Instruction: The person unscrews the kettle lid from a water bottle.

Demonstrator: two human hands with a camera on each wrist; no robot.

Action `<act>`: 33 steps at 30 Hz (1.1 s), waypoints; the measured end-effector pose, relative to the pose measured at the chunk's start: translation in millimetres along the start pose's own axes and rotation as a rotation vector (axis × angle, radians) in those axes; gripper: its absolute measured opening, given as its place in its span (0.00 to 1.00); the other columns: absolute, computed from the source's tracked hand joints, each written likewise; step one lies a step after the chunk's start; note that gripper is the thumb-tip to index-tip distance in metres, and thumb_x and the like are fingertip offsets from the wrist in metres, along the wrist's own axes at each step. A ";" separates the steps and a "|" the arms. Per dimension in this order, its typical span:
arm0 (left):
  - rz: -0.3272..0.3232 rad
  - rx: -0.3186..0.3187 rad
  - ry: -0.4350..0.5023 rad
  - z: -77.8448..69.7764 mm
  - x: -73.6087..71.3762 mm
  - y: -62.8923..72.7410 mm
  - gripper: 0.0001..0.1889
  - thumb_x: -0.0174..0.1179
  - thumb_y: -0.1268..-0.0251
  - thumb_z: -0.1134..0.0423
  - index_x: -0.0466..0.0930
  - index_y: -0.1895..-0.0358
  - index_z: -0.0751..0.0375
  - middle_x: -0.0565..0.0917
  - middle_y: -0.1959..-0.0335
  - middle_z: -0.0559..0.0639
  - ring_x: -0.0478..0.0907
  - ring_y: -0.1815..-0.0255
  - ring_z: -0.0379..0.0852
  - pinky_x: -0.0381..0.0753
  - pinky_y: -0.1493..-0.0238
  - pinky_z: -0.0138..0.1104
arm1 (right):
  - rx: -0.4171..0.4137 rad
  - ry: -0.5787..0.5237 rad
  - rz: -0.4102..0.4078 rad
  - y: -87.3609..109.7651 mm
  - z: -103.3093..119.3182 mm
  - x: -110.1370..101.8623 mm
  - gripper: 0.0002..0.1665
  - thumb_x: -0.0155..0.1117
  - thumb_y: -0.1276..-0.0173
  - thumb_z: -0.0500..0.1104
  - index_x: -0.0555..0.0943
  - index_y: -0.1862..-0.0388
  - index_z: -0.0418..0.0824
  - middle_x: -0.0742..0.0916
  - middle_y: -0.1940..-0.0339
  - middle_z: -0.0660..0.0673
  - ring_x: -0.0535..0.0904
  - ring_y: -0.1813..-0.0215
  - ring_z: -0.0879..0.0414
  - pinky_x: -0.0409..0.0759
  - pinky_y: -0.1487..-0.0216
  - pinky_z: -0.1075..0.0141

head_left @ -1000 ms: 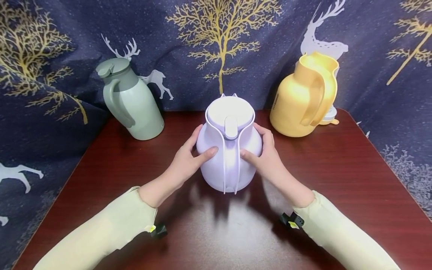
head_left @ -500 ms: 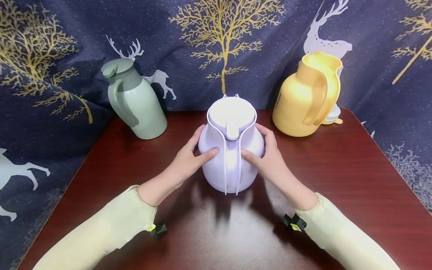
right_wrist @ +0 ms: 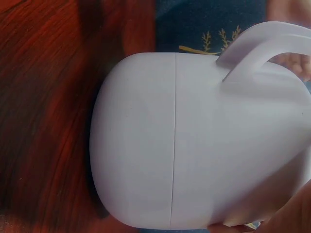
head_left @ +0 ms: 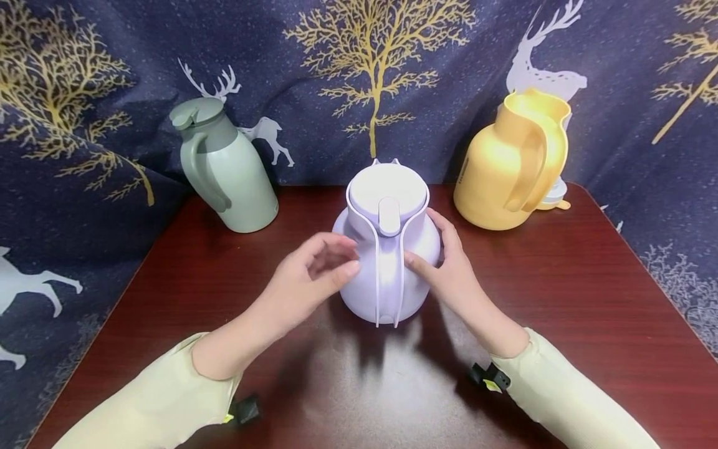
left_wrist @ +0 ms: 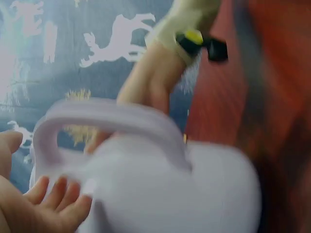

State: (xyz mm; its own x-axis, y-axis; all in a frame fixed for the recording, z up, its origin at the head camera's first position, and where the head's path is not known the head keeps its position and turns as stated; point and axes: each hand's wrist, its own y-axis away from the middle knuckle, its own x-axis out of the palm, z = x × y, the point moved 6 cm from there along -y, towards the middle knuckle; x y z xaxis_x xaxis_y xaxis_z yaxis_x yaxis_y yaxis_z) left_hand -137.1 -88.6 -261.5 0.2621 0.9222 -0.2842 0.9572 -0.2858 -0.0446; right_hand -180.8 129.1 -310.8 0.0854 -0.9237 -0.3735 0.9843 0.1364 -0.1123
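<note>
A lavender thermos jug (head_left: 359,296) with a white lid (head_left: 387,187) stands upright on the table, its handle (head_left: 389,280) facing me. My right hand (head_left: 457,280) grips its right side, thumb beside the handle and fingers round the far side. Just off the jug's left side, my left hand (head_left: 297,284) has loosely bent fingers and holds nothing. In the left wrist view, its fingers (left_wrist: 73,208) spread close to the jug. The jug body (right_wrist: 141,141) fills much of the right wrist view, part of my right hand (right_wrist: 291,211) at the lower corner.
A green thermos jug (head_left: 235,181) stands at the back left of the dark red table (head_left: 572,299). At the back right is a yellow jug (head_left: 488,174) without its lid, a small white and yellow piece (head_left: 555,196) behind it. A patterned blue curtain (head_left: 314,125) hangs behind.
My left hand has let go of the lavender thermos jug and drawn back slightly toward me, its fingers coming round from the jug's side. The right hand keeps its grip.
</note>
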 end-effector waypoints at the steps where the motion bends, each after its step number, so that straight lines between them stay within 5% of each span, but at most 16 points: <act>1: 0.063 -0.009 0.045 -0.1 6.6 -0.2 0.24 0.63 0.28 0.54 0.75 0.37 0.65 0.83 0.41 0.62 0.81 0.39 0.50 0.80 0.32 0.43 | -0.001 0.000 -0.002 -0.1 0.1 -0.3 0.49 0.67 0.32 0.43 0.54 0.17 0.45 0.67 0.21 0.37 0.68 0.28 0.43 0.70 0.26 0.44; 5: 0.351 -0.049 0.242 0.2 36.4 -3.4 0.46 0.61 0.34 0.32 0.67 0.29 0.70 0.80 0.36 0.68 0.80 0.34 0.56 0.77 0.28 0.43 | 0.004 0.010 -0.008 -1.0 -0.6 -0.8 0.50 0.68 0.32 0.42 0.54 0.17 0.45 0.70 0.23 0.37 0.71 0.30 0.43 0.72 0.28 0.47; 8: 0.469 -0.043 0.305 -1.5 52.6 -4.4 0.48 0.54 0.34 0.28 0.66 0.30 0.70 0.82 0.38 0.70 0.81 0.35 0.54 0.79 0.31 0.39 | 0.013 0.015 -0.004 -1.1 -1.8 -0.6 0.50 0.68 0.31 0.42 0.54 0.17 0.46 0.71 0.25 0.37 0.73 0.32 0.43 0.74 0.32 0.52; 13: 0.432 0.065 0.254 -7.6 64.6 -3.2 0.27 0.39 0.15 0.46 0.69 0.45 0.73 0.82 0.59 0.70 0.82 0.55 0.46 0.79 0.49 0.32 | 0.004 0.010 0.000 0.0 -2.7 0.8 0.50 0.69 0.32 0.42 0.55 0.17 0.48 0.72 0.26 0.39 0.74 0.34 0.46 0.74 0.35 0.60; 18: 0.402 0.169 0.194 -16.5 68.3 -0.7 0.21 0.32 0.13 0.55 0.67 0.54 0.70 0.76 0.68 0.63 0.76 0.62 0.48 0.77 0.56 0.32 | -0.027 0.045 0.021 -0.3 1.1 -1.1 0.50 0.69 0.32 0.42 0.54 0.17 0.46 0.69 0.24 0.38 0.72 0.33 0.45 0.73 0.33 0.52; 22: 0.400 0.120 0.154 -16.3 66.7 -0.9 0.19 0.33 0.13 0.56 0.69 0.52 0.68 0.78 0.65 0.66 0.78 0.60 0.48 0.78 0.52 0.32 | -0.049 0.119 0.048 -1.3 12.1 -10.1 0.51 0.67 0.29 0.48 0.50 0.16 0.43 0.64 0.20 0.35 0.66 0.25 0.41 0.68 0.24 0.43; 26: 0.353 0.025 0.087 -11.4 59.3 -2.8 0.17 0.43 0.15 0.56 0.75 0.47 0.67 0.86 0.57 0.64 0.82 0.55 0.45 0.80 0.47 0.32 | -0.129 0.098 -0.004 -2.0 35.6 -26.1 0.53 0.61 0.27 0.64 0.51 0.15 0.42 0.61 0.16 0.35 0.57 0.16 0.41 0.59 0.18 0.39; 30: 0.299 -0.017 0.045 -8.5 50.4 -3.3 0.16 0.54 0.21 0.58 0.80 0.42 0.66 0.90 0.51 0.60 0.86 0.51 0.41 0.84 0.45 0.33 | -0.256 0.139 -0.026 -5.6 67.2 -34.1 0.64 0.58 0.38 0.80 0.57 0.17 0.42 0.62 0.16 0.40 0.54 0.14 0.46 0.56 0.16 0.41; 33: 0.267 0.007 0.008 -9.5 46.2 -2.7 0.16 0.59 0.25 0.60 0.83 0.42 0.65 0.91 0.51 0.58 0.88 0.50 0.43 0.87 0.46 0.34 | -0.296 0.250 0.011 -9.6 86.6 -28.8 0.64 0.68 0.41 0.76 0.59 0.17 0.43 0.62 0.15 0.43 0.54 0.14 0.48 0.56 0.15 0.45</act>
State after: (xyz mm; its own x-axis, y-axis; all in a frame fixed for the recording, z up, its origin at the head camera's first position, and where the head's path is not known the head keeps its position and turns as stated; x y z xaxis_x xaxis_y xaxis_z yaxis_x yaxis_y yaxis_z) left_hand -126.4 -42.8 -265.4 0.5063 0.8160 -0.2789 0.8532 -0.5210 0.0244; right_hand -179.3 123.4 -219.2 0.0194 -0.8107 -0.5852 0.8930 0.2773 -0.3544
